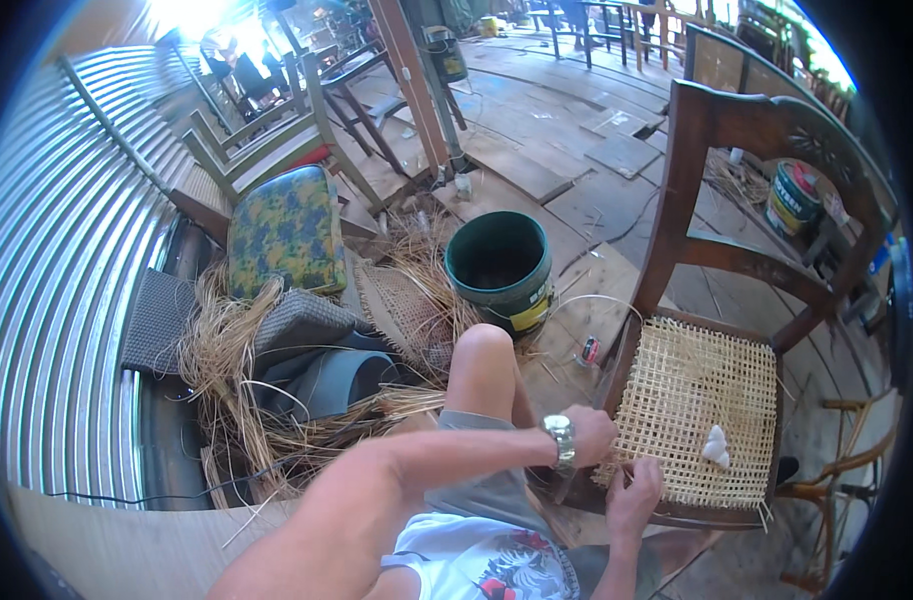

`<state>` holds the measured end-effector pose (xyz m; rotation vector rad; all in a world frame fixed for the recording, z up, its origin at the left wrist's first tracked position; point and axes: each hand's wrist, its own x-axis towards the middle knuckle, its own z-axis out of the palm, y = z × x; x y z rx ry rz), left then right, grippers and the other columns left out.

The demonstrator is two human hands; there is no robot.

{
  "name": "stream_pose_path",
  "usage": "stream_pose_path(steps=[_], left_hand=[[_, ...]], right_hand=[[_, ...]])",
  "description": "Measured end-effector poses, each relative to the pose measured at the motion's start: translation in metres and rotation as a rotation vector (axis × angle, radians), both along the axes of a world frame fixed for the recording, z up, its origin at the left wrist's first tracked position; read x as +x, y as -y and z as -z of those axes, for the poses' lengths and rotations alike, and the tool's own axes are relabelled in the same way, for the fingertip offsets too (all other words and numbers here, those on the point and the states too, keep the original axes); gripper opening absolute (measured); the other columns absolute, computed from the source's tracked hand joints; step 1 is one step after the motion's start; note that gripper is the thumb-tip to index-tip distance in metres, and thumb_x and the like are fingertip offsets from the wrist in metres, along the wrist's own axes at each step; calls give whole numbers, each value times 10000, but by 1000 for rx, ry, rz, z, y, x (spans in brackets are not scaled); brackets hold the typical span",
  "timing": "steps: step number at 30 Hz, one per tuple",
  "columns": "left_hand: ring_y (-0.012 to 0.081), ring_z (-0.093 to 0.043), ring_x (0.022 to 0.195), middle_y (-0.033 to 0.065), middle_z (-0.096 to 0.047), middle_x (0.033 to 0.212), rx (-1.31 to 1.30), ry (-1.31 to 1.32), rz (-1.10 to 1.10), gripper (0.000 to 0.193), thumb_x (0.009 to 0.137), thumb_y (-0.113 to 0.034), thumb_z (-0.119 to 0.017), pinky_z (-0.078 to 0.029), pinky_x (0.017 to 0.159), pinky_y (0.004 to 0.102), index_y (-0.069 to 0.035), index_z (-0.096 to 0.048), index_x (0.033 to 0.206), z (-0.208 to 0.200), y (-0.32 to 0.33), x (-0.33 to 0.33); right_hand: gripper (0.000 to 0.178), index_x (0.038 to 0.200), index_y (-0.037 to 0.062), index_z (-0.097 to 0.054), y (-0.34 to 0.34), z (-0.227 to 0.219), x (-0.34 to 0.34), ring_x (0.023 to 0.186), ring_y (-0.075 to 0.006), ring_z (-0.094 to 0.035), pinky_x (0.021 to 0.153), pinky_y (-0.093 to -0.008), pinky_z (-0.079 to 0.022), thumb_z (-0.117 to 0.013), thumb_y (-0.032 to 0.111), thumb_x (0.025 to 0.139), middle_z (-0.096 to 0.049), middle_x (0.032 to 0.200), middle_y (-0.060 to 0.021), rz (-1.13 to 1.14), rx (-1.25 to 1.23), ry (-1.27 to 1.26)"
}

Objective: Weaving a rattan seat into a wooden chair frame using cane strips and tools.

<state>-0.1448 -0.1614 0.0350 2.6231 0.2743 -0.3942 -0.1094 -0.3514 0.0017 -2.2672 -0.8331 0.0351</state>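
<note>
A dark wooden chair [667,190] stands at my right, its seat woven in pale open-mesh cane [692,400]. Both my hands meet at the seat's near left edge. My left hand [589,434], with a metal watch [560,440] on the wrist, is closed against the frame; what its fingers hold is hidden. Just nearer to me, my right hand [635,490] pinches at the border of the weave, apparently on a thin cane strand. A small white lump [716,447] rests on the weave. One loose strand [597,297] arcs out from the seat's far left corner.
A dark green bucket [499,262] stands on the wooden floor ahead, with a small red item [590,350] nearby. Loose cane strands [227,340], a camouflage cushion [287,232] and grey woven pieces [302,325] pile up at left. A paint can [794,200] sits behind the chair.
</note>
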Motion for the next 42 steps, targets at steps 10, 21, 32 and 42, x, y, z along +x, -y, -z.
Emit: stream_pose_path(steps=[10,21,32,42], left_hand=[[25,-519,703,-66,-608,786,-1272,614,-149,340,880,-364,-801,-407,581,231,-64,-639,872,-174,-42,-74],[266,-580,855,163,-625,978,-1777,913,412,261,928,-157,-667,-471,768,381,23,-637,1115,-216,8,-115],[180,-542,665,124,-592,848,-2156,421,481,581,870,-285,-817,-404,552,304,96,-569,1234,-195,15,-104],[289,-581,799,181,-582,1013,-1699,854,1028,251,900,-77,-727,-471,698,381,31,-610,1094,-191,14,-89]], right_hand=[[118,896,37,-618,13,8,0,976,-312,-586,884,-454,-424,-698,56,812,-607,972,-111,-36,39,44],[109,885,33,-614,12,0,-1,963,-327,-570,883,-460,-424,-695,62,819,-590,957,-117,15,6,31],[107,908,31,-625,5,22,-5,966,-332,-572,887,-464,-426,-688,75,834,-600,984,-118,-40,115,108],[90,897,30,-629,9,17,-4,954,-322,-581,880,-447,-433,-683,80,845,-608,956,-105,45,72,90]])
